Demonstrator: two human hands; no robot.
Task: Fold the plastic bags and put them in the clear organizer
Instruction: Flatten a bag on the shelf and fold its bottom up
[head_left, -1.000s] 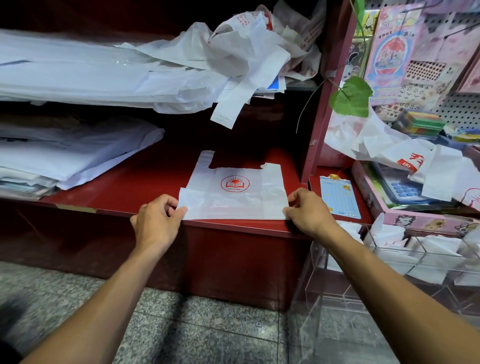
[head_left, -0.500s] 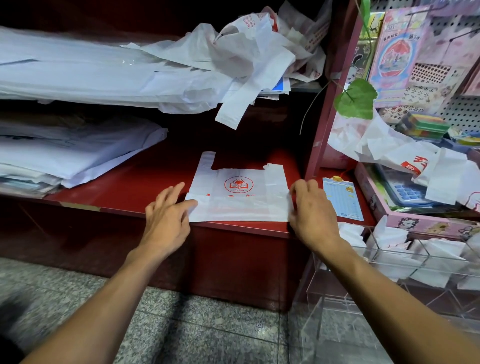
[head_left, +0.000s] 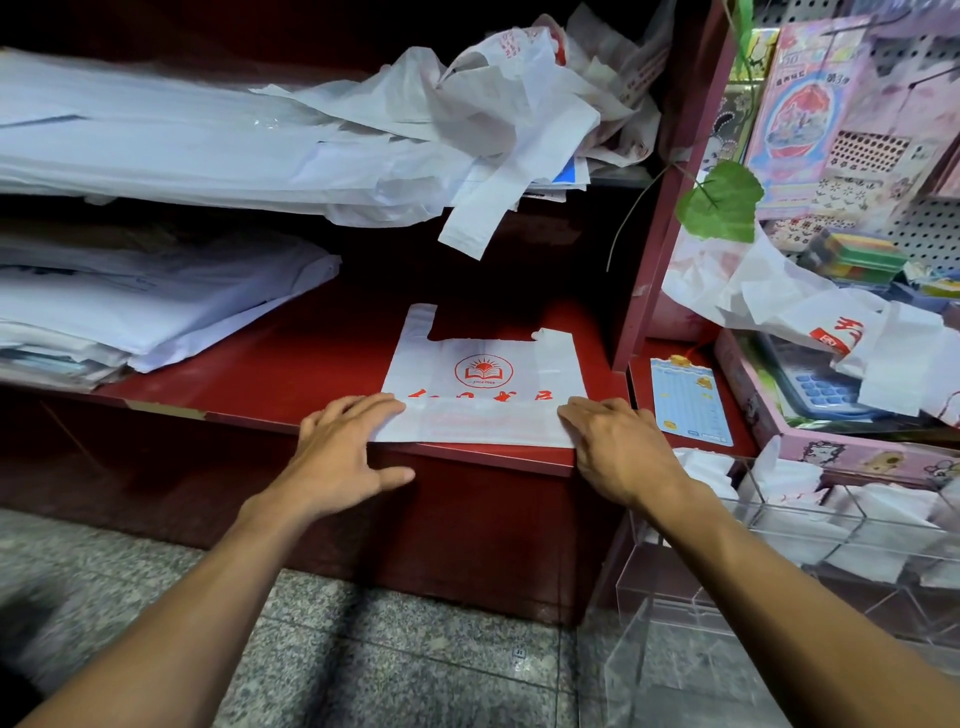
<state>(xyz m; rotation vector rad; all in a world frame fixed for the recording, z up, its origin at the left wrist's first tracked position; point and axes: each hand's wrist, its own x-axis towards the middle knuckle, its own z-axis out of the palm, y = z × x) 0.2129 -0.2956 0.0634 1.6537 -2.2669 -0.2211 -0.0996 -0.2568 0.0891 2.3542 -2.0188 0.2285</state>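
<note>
The lower band of the white plastic bag (head_left: 480, 387) is doubled up over itself, so the row of red characters beneath the round book logo is cut along its bottom and cannot be read. The clear organizer (head_left: 810, 525) at lower right runs out of frame; its compartments hold white folded bags whose number cannot be made out through the glare. The upper shelf recess is dark and nothing is legible behind the heap of crumpled bags (head_left: 498, 109). Against the frame half a second earlier, the fold has been laid higher up the bag and both hands have moved inward onto it; a second ago they were pinching the bottom corners. The left hand (head_left: 345, 452) now lies flat with straight fingers pressing the fold's left end, thumb over the shelf's front lip. The right hand (head_left: 618, 447) presses the right end likewise, fingers extended, grasping nothing. The bag is thin, faintly creased film of vest shape with two handle tabs, lying flat at the front edge of the glossy red shelf (head_left: 291, 374). Stacked white sheets (head_left: 156, 306) lie to the left; the floor (head_left: 395, 654) is speckled grey stone.
</note>
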